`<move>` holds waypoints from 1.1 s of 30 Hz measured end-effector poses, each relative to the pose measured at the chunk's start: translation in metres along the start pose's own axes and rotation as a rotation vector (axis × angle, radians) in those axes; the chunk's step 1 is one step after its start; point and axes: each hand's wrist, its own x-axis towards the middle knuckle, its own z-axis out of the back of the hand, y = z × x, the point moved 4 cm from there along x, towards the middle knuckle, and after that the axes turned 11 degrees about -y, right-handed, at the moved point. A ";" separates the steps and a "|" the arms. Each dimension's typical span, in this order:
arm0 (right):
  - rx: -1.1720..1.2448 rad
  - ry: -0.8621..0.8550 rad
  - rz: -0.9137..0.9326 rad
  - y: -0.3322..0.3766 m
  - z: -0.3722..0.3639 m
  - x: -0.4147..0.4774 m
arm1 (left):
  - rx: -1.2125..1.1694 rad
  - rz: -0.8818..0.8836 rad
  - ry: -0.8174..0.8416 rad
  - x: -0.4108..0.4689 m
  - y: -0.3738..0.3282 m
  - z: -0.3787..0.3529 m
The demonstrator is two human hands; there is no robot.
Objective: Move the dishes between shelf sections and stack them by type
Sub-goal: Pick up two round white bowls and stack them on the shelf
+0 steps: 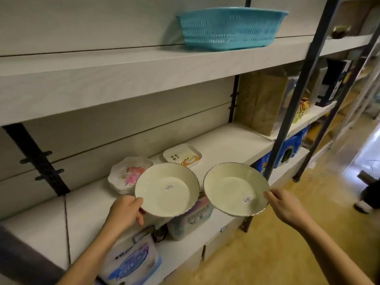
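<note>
The left hand (125, 212) grips a cream bowl (166, 189) by its near rim, fingers closed, before the flowered plate stack (128, 173) on the shelf (226, 140). The right hand (285, 204) pinches a second cream bowl (234, 188) beside it.

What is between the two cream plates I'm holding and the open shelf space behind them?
The left plate, in the left hand, has the flowered plate stack and the square dish right behind it. The right plate, in the right hand, faces bare shelf; nothing visible blocks it.
</note>
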 end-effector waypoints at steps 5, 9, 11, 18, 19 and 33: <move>0.010 0.000 0.002 -0.010 -0.008 0.056 | 0.008 0.029 -0.004 0.034 -0.022 -0.020; 0.056 0.071 -0.034 -0.021 -0.020 0.101 | 0.011 0.061 -0.030 0.051 -0.035 -0.034; 0.079 0.125 -0.041 -0.022 -0.028 0.128 | 0.001 0.092 -0.055 0.057 -0.038 -0.041; 0.063 0.245 0.051 -0.022 -0.063 0.239 | -0.029 0.223 -0.130 0.073 -0.054 -0.075; 0.053 0.243 0.074 -0.022 -0.066 0.255 | -0.016 0.234 -0.139 0.076 -0.061 -0.080; -0.086 0.388 0.242 -0.011 -0.134 0.373 | -0.074 0.385 -0.364 0.089 -0.123 -0.154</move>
